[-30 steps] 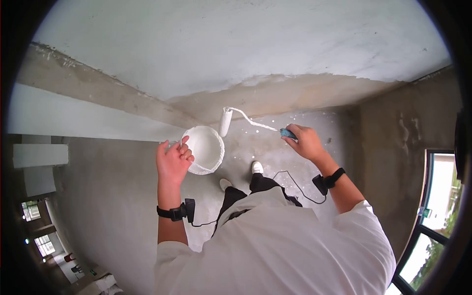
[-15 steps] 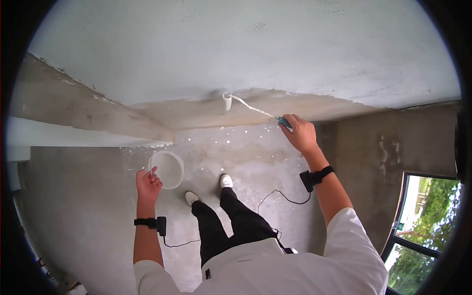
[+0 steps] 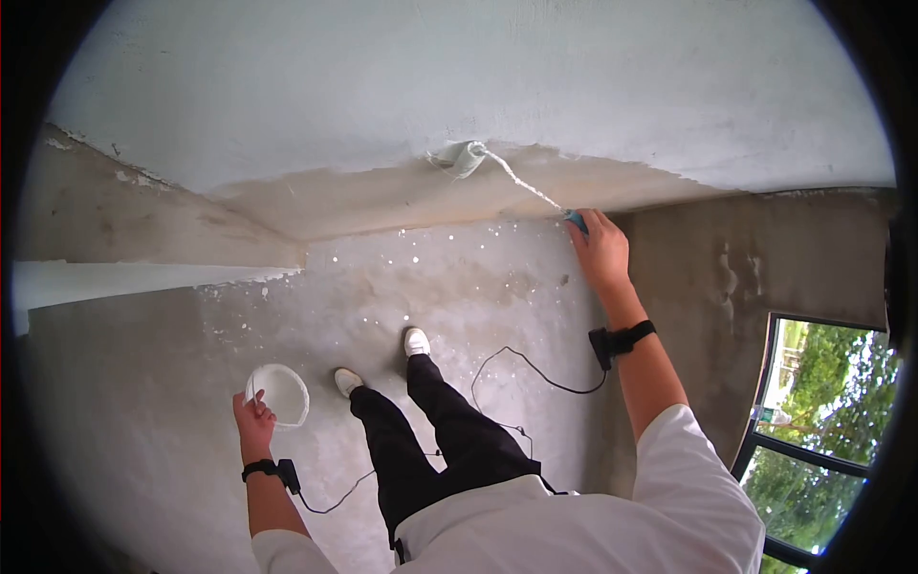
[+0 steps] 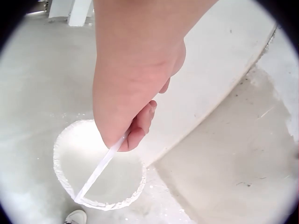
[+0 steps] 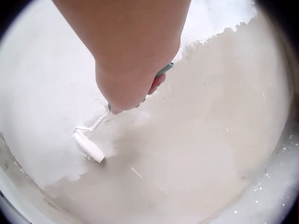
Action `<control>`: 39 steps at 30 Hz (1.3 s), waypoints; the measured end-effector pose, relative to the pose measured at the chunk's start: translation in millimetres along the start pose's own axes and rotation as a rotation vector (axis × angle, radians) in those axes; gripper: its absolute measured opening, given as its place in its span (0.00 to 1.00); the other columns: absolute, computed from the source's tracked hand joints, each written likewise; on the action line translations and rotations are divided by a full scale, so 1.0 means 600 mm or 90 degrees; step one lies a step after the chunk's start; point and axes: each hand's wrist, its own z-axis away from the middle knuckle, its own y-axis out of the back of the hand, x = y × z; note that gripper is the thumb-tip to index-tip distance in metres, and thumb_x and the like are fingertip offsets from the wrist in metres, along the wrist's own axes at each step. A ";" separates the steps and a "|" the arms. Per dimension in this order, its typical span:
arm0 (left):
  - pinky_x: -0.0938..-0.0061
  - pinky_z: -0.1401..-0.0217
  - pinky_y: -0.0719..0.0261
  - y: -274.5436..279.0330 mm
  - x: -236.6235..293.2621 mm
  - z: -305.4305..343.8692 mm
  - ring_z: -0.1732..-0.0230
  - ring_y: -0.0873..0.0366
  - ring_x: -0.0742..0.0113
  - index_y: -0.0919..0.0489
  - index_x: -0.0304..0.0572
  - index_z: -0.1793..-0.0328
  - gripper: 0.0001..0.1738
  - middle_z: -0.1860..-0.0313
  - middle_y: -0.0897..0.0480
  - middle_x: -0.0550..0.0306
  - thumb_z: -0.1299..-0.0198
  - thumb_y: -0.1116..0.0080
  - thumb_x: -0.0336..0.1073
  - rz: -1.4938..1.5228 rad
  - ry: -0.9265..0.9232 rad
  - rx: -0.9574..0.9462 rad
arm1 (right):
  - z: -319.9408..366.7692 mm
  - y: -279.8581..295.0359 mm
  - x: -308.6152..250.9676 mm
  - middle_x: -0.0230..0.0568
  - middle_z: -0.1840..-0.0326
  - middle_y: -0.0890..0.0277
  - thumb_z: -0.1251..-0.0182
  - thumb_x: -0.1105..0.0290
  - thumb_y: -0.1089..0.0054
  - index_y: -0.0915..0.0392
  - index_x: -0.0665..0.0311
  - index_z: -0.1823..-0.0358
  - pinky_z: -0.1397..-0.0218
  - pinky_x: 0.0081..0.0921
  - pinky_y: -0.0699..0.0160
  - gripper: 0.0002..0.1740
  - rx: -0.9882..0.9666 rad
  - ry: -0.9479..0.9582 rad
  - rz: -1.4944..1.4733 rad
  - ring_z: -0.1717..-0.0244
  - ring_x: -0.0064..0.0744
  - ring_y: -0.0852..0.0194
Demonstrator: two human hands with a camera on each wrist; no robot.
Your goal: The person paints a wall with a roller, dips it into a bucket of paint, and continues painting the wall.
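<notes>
Against the part-painted wall [image 3: 459,86], a paint roller [image 5: 88,147].
The right hand [image 3: 602,256] clamps its fingers round the blue grip [image 3: 576,220]; the left hand [image 3: 254,426] curls its own round the bail [image 4: 100,169] of a white bucket [image 4: 70,144].

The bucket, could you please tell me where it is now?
In the head view, the bucket is at lower left, left of the left shoe; the left wrist view shows its handle in the left hand.

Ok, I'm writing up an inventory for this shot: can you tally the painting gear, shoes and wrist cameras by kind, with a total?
Paint roller: 1
Bucket: 1
Shoes: 2
Wrist cameras: 2
Total: 6
</notes>
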 end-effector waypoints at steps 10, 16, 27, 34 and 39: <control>0.76 0.73 0.41 0.102 -0.040 0.007 0.84 0.44 0.76 0.23 0.43 0.54 0.26 0.85 0.41 0.71 0.39 0.47 0.60 0.096 -0.017 0.048 | 0.059 -0.023 0.046 0.40 0.62 0.19 0.31 0.59 0.38 0.22 0.60 0.60 0.61 0.41 0.21 0.12 -0.017 -0.133 0.051 0.63 0.50 0.19; 0.74 0.71 0.42 0.109 -0.050 0.007 0.82 0.43 0.75 0.22 0.43 0.53 0.27 0.84 0.40 0.71 0.38 0.47 0.60 0.079 -0.001 0.013 | 0.065 -0.010 0.013 0.41 0.62 0.19 0.32 0.59 0.37 0.21 0.60 0.59 0.62 0.40 0.21 0.12 -0.011 -0.120 0.012 0.63 0.51 0.20; 0.73 0.69 0.41 0.095 -0.066 0.007 0.81 0.43 0.75 0.22 0.44 0.55 0.26 0.84 0.39 0.71 0.39 0.47 0.60 0.077 0.008 -0.006 | -0.022 -0.024 -0.136 0.38 0.67 0.22 0.32 0.57 0.37 0.22 0.58 0.60 0.67 0.40 0.21 0.13 -0.037 0.007 -0.022 0.68 0.47 0.20; 0.74 0.69 0.40 0.065 -0.064 0.006 0.81 0.42 0.75 0.22 0.44 0.55 0.25 0.84 0.39 0.71 0.38 0.47 0.60 0.066 0.002 -0.019 | -0.001 0.009 -0.051 0.39 0.66 0.21 0.30 0.55 0.39 0.22 0.57 0.59 0.65 0.42 0.21 0.13 -0.037 -0.022 0.075 0.66 0.49 0.19; 0.74 0.68 0.40 0.061 -0.073 -0.004 0.81 0.42 0.76 0.23 0.45 0.55 0.24 0.84 0.39 0.71 0.37 0.47 0.59 0.052 -0.005 -0.029 | 0.046 0.024 0.030 0.41 0.63 0.20 0.29 0.56 0.40 0.22 0.59 0.59 0.63 0.44 0.21 0.13 -0.020 -0.126 0.076 0.64 0.52 0.20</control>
